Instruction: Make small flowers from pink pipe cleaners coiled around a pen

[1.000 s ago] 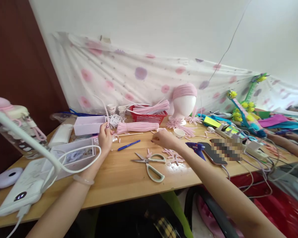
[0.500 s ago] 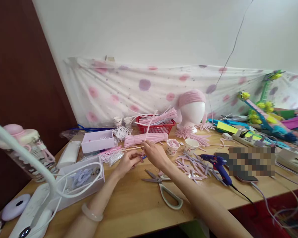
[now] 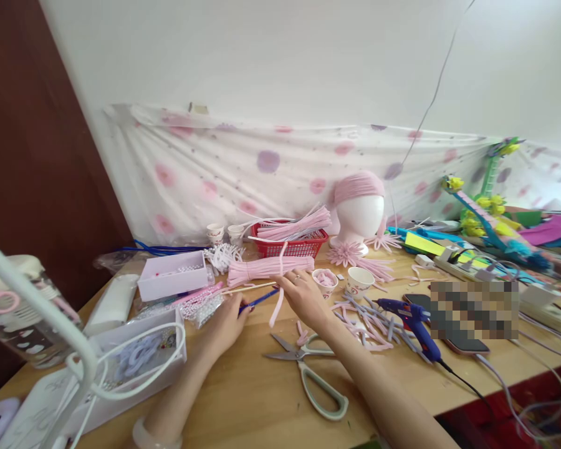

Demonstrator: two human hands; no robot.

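Observation:
My left hand (image 3: 231, 323) is closed on a slim blue pen-like stick (image 3: 263, 299), which points up and right toward the other hand. My right hand (image 3: 305, 298) pinches a pale pink pipe cleaner (image 3: 279, 305); one end rises above the fingers and the other hangs below them. A thin light wooden stick (image 3: 251, 287) lies just above the blue one. Below the hands, scissors (image 3: 303, 357) rest on the table with their blades apart. Behind the right hand lies a bundle of pink pipe cleaners (image 3: 250, 269).
To the right are paper cups (image 3: 359, 284), cut pipe cleaner pieces (image 3: 362, 324), a blue glue gun (image 3: 418, 327) and phones. A red basket (image 3: 290, 248) and a white foam head (image 3: 361, 218) stand behind. White boxes (image 3: 172, 277) and a lamp arm (image 3: 42, 305) are at left.
My hands have moved apart, so more of the blue stick shows between them. The pink pipe cleaner now also extends below my right hand. The view has shifted slightly.

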